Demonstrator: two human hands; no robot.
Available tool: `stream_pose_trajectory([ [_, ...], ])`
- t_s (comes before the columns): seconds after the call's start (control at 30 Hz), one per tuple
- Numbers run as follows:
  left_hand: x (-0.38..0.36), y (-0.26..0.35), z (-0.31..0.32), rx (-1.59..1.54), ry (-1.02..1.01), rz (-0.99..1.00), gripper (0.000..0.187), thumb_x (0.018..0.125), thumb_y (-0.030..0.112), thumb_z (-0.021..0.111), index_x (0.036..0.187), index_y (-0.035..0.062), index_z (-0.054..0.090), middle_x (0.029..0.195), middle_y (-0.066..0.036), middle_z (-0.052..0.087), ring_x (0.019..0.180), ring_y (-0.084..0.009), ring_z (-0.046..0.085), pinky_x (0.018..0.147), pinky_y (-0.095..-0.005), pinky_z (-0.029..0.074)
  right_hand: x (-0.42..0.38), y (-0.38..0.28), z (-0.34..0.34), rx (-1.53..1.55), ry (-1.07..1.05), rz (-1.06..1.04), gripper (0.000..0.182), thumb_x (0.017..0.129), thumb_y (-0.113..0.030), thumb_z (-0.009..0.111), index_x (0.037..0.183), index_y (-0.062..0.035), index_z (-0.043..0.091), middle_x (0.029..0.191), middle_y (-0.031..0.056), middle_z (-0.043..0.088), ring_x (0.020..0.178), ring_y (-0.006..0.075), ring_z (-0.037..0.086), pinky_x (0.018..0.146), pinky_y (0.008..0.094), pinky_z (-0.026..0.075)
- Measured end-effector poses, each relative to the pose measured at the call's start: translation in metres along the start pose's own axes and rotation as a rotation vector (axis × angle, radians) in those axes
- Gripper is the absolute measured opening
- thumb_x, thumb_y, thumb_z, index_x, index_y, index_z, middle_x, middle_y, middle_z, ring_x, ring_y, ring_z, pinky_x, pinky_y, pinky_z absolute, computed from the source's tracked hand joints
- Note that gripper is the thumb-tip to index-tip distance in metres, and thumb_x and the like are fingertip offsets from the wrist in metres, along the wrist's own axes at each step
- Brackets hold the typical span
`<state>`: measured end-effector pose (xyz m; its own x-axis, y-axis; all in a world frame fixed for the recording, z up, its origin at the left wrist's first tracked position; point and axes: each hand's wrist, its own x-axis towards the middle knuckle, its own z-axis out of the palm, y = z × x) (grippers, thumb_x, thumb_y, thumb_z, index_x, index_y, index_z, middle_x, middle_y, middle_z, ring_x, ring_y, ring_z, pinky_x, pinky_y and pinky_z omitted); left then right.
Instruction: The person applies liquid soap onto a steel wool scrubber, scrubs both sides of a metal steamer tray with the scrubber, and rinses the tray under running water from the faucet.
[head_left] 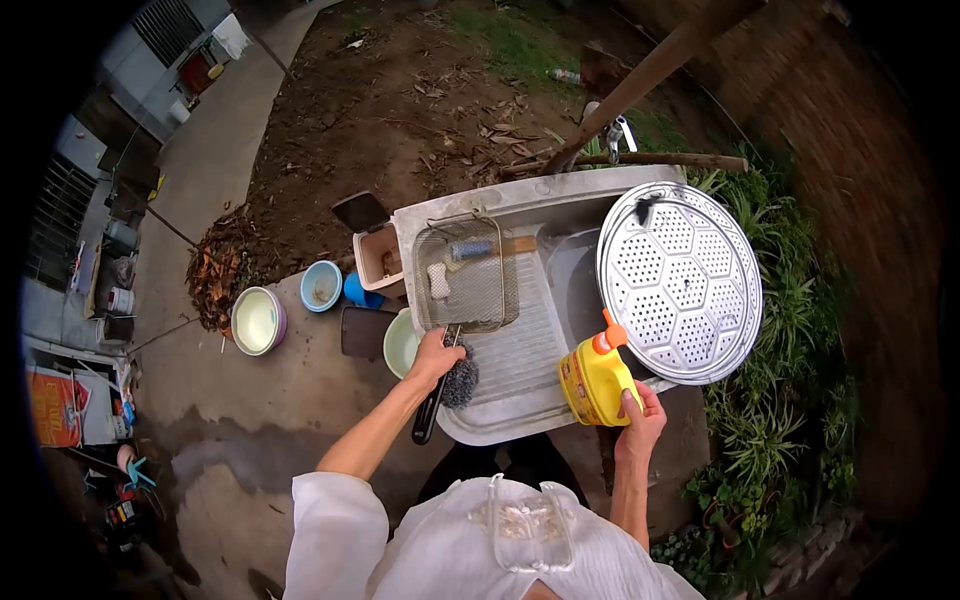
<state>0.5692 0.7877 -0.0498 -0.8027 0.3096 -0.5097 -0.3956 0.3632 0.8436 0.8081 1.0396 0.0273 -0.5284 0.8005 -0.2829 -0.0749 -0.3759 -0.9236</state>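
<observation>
From the head view, here's the left hand (437, 355), fingers wrapped round the black handle of a wire-mesh frying basket (450, 265), the mesh over the left part of the stone washbasin (500, 395)! A steel-wool scourer (461, 384) sits right beside that grip. Over on the right, the right hand (641, 412) has its fingers closed on the yellow detergent bottle (592, 385), tilted at the basin's near edge, just beside the perforated steamer tray (690, 300).
</observation>
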Motion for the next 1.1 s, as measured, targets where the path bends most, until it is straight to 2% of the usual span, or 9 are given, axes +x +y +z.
stream_pose_trajectory([
  [0.27, 0.001, -0.028, 0.039, 0.044, -0.044, -0.075, 0.024, 0.076, 0.000, 0.073, 0.098, -0.0031, 0.062, 0.083, -0.008, 0.065, 0.074, -0.0172, 0.063, 0.065, -0.0316, 0.052, -0.009, -0.009, -0.034, 0.017, 0.096, 0.010, 0.023, 0.084, -0.003, 0.071, 0.105, 0.0052, 0.064, 0.086, 0.0049, 0.067, 0.064, 0.0069, 0.055, 0.060, 0.0192, 0.042],
  [0.33, -0.006, -0.003, 0.044, -0.268, -0.171, -0.336, 0.023, 0.081, 0.009, 0.073, 0.098, -0.0026, 0.062, 0.082, -0.008, 0.064, 0.073, -0.0165, 0.063, 0.062, -0.0339, 0.053, -0.012, -0.010, -0.036, 0.002, 0.092, 0.013, 0.023, 0.084, -0.004, 0.071, 0.104, 0.0052, 0.064, 0.085, 0.0053, 0.067, 0.064, 0.0071, 0.055, 0.060, 0.0191, 0.042],
  [0.5, -0.005, -0.012, 0.039, -0.556, -0.326, -0.449, 0.057, 0.083, 0.063, 0.066, 0.095, 0.0077, 0.063, 0.077, -0.003, 0.060, 0.060, -0.0156, 0.057, 0.052, -0.0314, 0.049, -0.014, -0.011, -0.033, 0.066, 0.065, 0.052, 0.021, 0.086, -0.006, 0.070, 0.103, 0.0050, 0.065, 0.086, 0.0066, 0.068, 0.063, 0.0079, 0.055, 0.060, 0.0199, 0.042],
  [0.67, -0.009, -0.068, 0.025, -0.786, -0.174, -0.330, 0.052, 0.086, 0.060, 0.066, 0.088, 0.0079, 0.063, 0.072, -0.002, 0.057, 0.060, -0.0129, 0.055, 0.054, -0.0278, 0.046, -0.014, -0.004, -0.031, 0.058, 0.038, 0.093, 0.020, 0.086, -0.006, 0.069, 0.102, 0.0051, 0.065, 0.087, 0.0074, 0.068, 0.064, 0.0090, 0.055, 0.059, 0.0206, 0.043],
  [0.73, -0.014, -0.070, 0.026, -0.680, 0.267, -0.263, 0.049, 0.086, 0.055, 0.068, 0.082, 0.0061, 0.063, 0.071, -0.002, 0.056, 0.059, -0.0118, 0.053, 0.053, -0.0260, 0.044, -0.014, -0.003, -0.032, 0.054, 0.012, 0.103, 0.020, 0.086, -0.006, 0.068, 0.102, 0.0051, 0.065, 0.087, 0.0076, 0.068, 0.064, 0.0093, 0.055, 0.059, 0.0207, 0.043],
  [0.77, -0.014, -0.070, 0.018, -0.713, 0.195, -0.260, 0.046, 0.086, 0.049, 0.071, 0.076, 0.0053, 0.062, 0.072, -0.003, 0.057, 0.063, -0.0122, 0.054, 0.056, -0.0274, 0.045, -0.013, -0.004, -0.031, 0.028, -0.016, 0.106, 0.020, 0.087, -0.006, 0.067, 0.103, 0.0043, 0.065, 0.088, 0.0073, 0.068, 0.066, 0.0101, 0.057, 0.062, 0.0219, 0.046],
  [0.93, -0.043, 0.017, -0.021, -0.286, -0.347, -0.177, 0.072, 0.081, 0.069, 0.063, 0.103, 0.0003, 0.071, 0.106, -0.016, 0.066, 0.106, -0.0216, 0.059, 0.090, -0.0305, 0.044, -0.011, -0.008, -0.015, -0.020, -0.112, 0.106, 0.018, 0.087, -0.005, 0.067, 0.101, 0.0054, 0.065, 0.086, 0.0084, 0.068, 0.063, 0.0104, 0.057, 0.058, 0.0214, 0.045],
  [1.0, -0.042, 0.024, -0.013, -0.034, -0.332, -0.096, 0.058, 0.090, 0.054, 0.063, 0.108, -0.0010, 0.069, 0.096, -0.009, 0.069, 0.091, -0.0131, 0.063, 0.077, -0.0261, 0.049, -0.006, -0.006, -0.009, -0.047, -0.117, 0.108, 0.017, 0.087, -0.004, 0.066, 0.101, 0.0059, 0.065, 0.087, 0.0091, 0.069, 0.064, 0.0105, 0.058, 0.059, 0.0216, 0.046],
  [1.1, -0.051, 0.018, 0.008, -0.248, -0.409, -0.187, 0.032, 0.084, 0.027, 0.075, 0.099, -0.0001, 0.068, 0.083, -0.006, 0.070, 0.081, -0.0128, 0.064, 0.074, -0.0272, 0.051, -0.008, -0.007, 0.009, -0.066, -0.153, 0.111, 0.017, 0.088, -0.003, 0.064, 0.101, 0.0065, 0.065, 0.087, 0.0097, 0.069, 0.065, 0.0104, 0.059, 0.060, 0.0218, 0.047],
])
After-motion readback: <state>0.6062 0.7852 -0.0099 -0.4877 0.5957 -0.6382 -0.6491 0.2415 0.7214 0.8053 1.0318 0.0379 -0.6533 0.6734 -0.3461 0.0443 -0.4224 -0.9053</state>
